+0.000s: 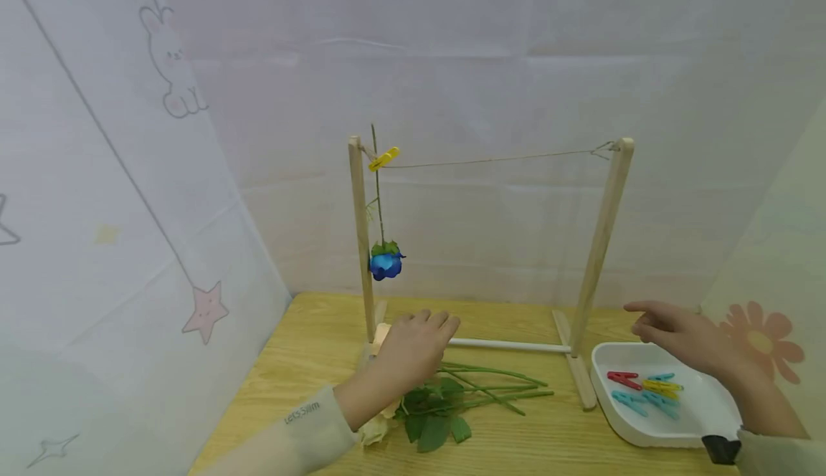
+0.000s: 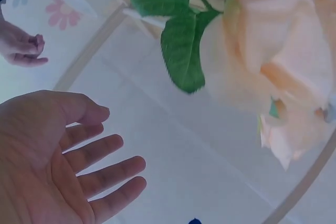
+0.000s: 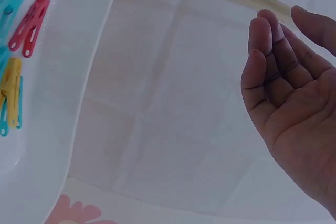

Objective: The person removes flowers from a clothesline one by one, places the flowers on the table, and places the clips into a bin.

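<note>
My left hand (image 1: 416,347) hovers over the bunch of flowers with its fingers loosely spread and nothing in them. Beneath it lie pale peach roses (image 2: 283,35) with green leaves (image 1: 432,422), their stems (image 1: 497,390) pointing right across the table. The forearm hides part of the blooms. Above the tray's far edge, my right hand (image 1: 687,336) is held in the air, fingers slightly bent and holding nothing. Several clothespins, among them a red clothespin (image 1: 624,379) and a yellow clothespin (image 1: 662,388), lie in the white tray (image 1: 645,433).
Behind the hands stands a wooden frame (image 1: 600,246) with a string (image 1: 490,160) tied between its posts. At the string's left end a yellow clothespin (image 1: 384,158) clips a blue rose (image 1: 386,264) upside down. A white bar (image 1: 510,345) joins the frame's feet.
</note>
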Tool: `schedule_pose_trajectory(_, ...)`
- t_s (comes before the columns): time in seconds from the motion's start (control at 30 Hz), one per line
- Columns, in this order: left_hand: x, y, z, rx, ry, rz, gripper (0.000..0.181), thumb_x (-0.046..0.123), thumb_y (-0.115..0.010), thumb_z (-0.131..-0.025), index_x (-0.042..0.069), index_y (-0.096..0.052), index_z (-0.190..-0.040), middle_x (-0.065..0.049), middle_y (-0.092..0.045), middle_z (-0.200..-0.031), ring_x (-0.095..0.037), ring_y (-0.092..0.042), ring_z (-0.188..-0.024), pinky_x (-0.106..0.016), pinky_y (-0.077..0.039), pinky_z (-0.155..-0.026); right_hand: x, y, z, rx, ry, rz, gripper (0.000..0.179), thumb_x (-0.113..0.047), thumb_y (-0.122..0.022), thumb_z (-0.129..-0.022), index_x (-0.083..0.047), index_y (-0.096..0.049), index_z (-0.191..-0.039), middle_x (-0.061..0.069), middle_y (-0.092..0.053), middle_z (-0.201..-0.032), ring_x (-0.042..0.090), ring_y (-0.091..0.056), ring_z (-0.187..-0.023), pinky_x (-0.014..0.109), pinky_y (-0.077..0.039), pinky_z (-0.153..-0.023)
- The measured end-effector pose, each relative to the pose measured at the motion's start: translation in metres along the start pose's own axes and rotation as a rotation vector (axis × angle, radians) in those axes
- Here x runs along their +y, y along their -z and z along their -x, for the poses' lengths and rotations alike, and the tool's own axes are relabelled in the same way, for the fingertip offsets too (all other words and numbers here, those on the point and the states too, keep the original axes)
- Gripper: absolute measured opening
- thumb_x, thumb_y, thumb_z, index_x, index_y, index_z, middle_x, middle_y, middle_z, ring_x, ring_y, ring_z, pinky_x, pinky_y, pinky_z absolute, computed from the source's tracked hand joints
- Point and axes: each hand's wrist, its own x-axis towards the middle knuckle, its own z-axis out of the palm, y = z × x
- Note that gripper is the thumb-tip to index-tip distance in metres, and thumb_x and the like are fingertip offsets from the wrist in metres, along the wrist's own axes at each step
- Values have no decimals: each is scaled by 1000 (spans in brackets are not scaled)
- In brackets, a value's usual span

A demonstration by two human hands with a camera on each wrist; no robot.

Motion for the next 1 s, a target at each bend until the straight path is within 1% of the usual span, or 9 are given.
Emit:
schedule_pose_trajectory(0.1,-9,4,0,53,29,52,40,24,-73,-94,19,-61,-132,2,-68,-125,-19,-69,-102,-32,-61,-73,-13,5,-6,21,51,-17,40,-25,-65,-101,-8,-61,-136,-6,-71,-98,0,-63,-85,26,-56,-72)
schedule_pose_trajectory(0.27,-23,11,-1,51,77,105,43,21,-69,-96,17,-60,-138,-1,-67,-129,-22,-68,-109,-34,-62,-75,-32,15,-14,31,91,-16,39,-22,-65,-100,-7,-61,-136,-9,-70,-96,0,-60,-83,26,-55,-70)
schedule_pose_trajectory(0.33,-28,14,-1,69,88,113,43,21,-68,-96,17,-59,-138,-1,-67,-129,-22,-68,-109,-35,-62,-75,-40,19,-17,31,103,-22,40,-22,-66,-100,-6,-61,-137,-8,-70,-96,1,-59,-81,25,-54,-69)
schedule_pose_trajectory(0.5,-41,19,-5,210,113,139,44,18,-72,-92,16,-63,-135,-1,-71,-124,-22,-71,-104,-32,-61,-65,-59,26,-23,46,139,-37,40,-23,-65,-101,-8,-61,-138,-10,-70,-95,3,-60,-79,25,-53,-67)
schedule_pose_trajectory(0.57,-46,22,-6,248,127,163,44,16,-73,-91,16,-64,-135,-2,-72,-122,-23,-71,-103,-32,-61,-66,-68,29,-26,53,157,-40,38,-23,-63,-102,-10,-61,-138,-12,-71,-96,3,-62,-81,26,-54,-69)
schedule_pose_trajectory(0.6,-48,23,-6,258,136,175,45,16,-73,-91,16,-64,-135,-2,-72,-122,-23,-71,-102,-33,-61,-66,-73,31,-26,55,160,-37,38,-24,-63,-102,-12,-61,-138,-12,-71,-96,3,-63,-83,26,-54,-70)
schedule_pose_trajectory(0.73,-59,32,-7,239,186,263,49,15,-72,-92,15,-60,-140,-5,-70,-126,-24,-70,-106,-36,-62,-75,-96,38,-31,67,200,-37,36,-24,-62,-103,-16,-62,-138,-12,-72,-100,3,-66,-88,28,-56,-76)
schedule_pose_trajectory(0.9,-70,38,-8,274,245,328,50,14,-71,-93,15,-59,-142,-7,-70,-126,-26,-70,-106,-34,-60,-67,-120,47,-39,67,222,-88,38,-24,-63,-102,-20,-61,-139,-10,-72,-104,5,-67,-95,24,-55,-83)
schedule_pose_trajectory(1.0,-76,39,-9,317,270,362,50,13,-70,-94,15,-58,-142,-7,-71,-123,-24,-71,-95,-30,-53,-55,-131,51,-44,68,243,-142,37,-22,-62,-103,-18,-60,-140,-7,-73,-107,6,-68,-96,18,-53,-86)
